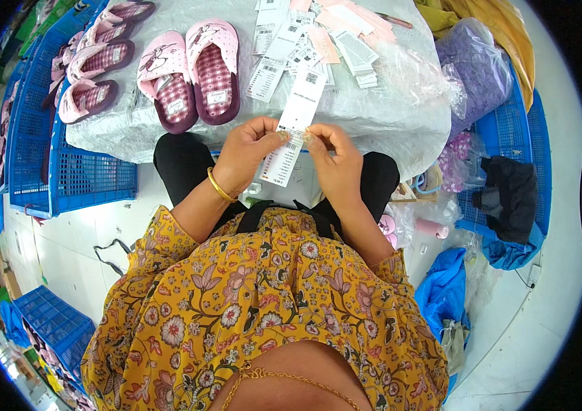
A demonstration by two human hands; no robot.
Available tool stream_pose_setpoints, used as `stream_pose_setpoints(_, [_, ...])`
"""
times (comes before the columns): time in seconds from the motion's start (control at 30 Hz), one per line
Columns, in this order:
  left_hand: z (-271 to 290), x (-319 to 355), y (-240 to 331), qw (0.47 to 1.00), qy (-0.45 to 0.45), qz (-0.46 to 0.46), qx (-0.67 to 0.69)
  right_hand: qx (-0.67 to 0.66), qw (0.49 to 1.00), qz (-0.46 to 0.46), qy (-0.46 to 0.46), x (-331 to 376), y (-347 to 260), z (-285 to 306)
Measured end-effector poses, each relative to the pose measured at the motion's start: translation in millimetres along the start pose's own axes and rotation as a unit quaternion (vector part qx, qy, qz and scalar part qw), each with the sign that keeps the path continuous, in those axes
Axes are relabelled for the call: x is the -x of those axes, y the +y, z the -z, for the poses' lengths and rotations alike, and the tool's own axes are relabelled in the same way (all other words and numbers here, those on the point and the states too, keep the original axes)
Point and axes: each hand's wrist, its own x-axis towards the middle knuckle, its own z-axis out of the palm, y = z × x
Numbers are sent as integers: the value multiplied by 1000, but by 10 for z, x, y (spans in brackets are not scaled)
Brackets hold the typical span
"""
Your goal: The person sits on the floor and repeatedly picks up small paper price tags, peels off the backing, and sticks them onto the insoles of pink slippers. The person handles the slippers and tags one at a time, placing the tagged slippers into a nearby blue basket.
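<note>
- Nearest the camera: yellow floral-print blouse [263, 308] filling the lower middle, thin gold chain [284, 377] across its neckline.
- Long white paper label strip with printed black code marks [292, 130], held up just in front of the counter's near edge, tilted, upper end toward the counter, lower end toward the lap.
- Left hand [250, 154] pinching the strip's left edge between thumb and fingertips, gold bangle [219, 186] round the wrist.
- Right hand [332, 161] pinching the strip's right edge at about the same height, fingers curled; both hands almost touching across the paper.
- Black trousers [181, 164] below the hands, knees spread either side of the strip.
- Counter covered in crinkled clear plastic sheet [373, 103] directly beyond the hands.
- Loose heap of white and pale pink paper tags and labels [318, 41] on the counter, just past the strip's upper end.
- Pair of pink slippers with checked maroon insoles [191, 72] side by side on the counter, left of the labels.
- More pink slippers [95, 65] stacked in a blue plastic mesh crate [85, 175] at the left, just beside the counter.
- Purple plastic bag [473, 68] and yellow cloth [496, 27] at the right, beyond the counter's edge.
- Second blue mesh crate [510, 130] at the right holding a black garment [510, 195].
- Blue plastic bag [445, 291] on the white floor [65, 246] near the right elbow.
- Another blue crate [54, 322] at the lower left, well apart from the hands.
</note>
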Motion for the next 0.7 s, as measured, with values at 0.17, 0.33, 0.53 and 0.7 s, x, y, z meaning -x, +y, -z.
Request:
stream_pose_setpoints(0.17, [-20,-6,14,995,13,-31,-92,215,939,256,84,-97,-120,85])
stream_pose_setpoints(0.33, [-60,-5,-2,985,-16,-103,-136,192,944,261,63,-100,-11,44])
stream_pose_setpoints(0.53, [-90,-13,-60,963,-33,-165,-210,111,970,205,67,-17,17,31])
stream_pose_setpoints(0.7, [-126,-23,-70,966,-33,-167,-194,90,981,164,60,-21,19,60])
